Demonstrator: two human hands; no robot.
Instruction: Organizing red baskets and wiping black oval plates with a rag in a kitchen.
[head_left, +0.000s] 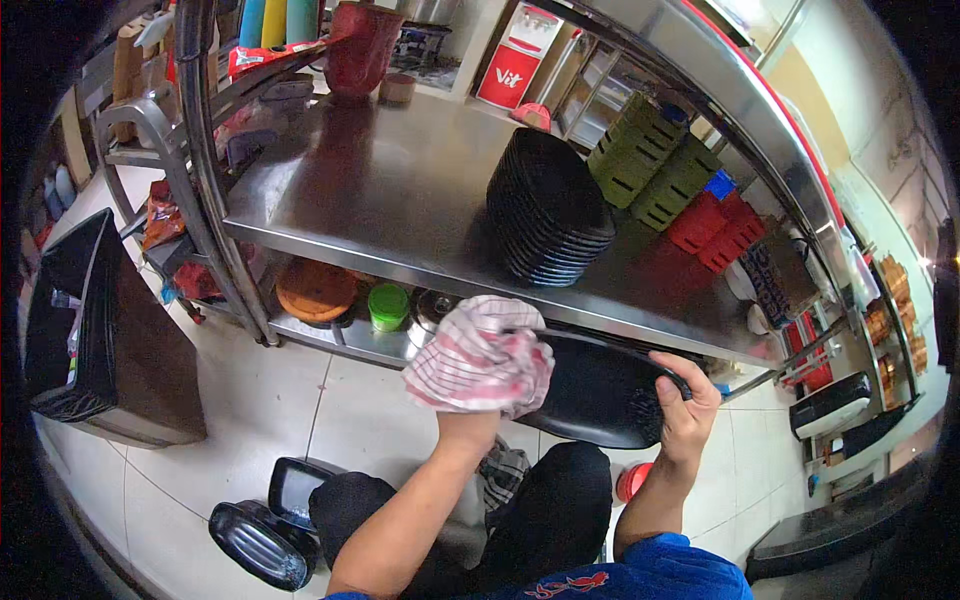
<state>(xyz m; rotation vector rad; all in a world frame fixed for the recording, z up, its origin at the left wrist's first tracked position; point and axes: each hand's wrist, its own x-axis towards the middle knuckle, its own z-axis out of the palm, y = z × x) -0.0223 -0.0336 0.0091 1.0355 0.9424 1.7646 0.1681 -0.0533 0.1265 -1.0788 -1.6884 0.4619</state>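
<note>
My left hand (469, 424) is almost wholly covered by a white and red checked cloth (480, 356), which lies against the left end of a black oval plate (592, 390). The fingers under the cloth are hidden. At the plate's right end, my right hand (686, 412) grips the rim between thumb and fingers. The plate is tilted in front of the steel table's edge, above my knees. A tall stack of black plates (551, 210) stands on the steel table (405, 165) beyond it.
Green baskets (637, 150) and red baskets (697, 221) stand right of the stack. Below the tabletop, a shelf holds a green-lidded jar (388, 306) and an orange lid (315, 289). Black dishes (262, 544) sit on the floor at lower left, near a lined bin (150, 367).
</note>
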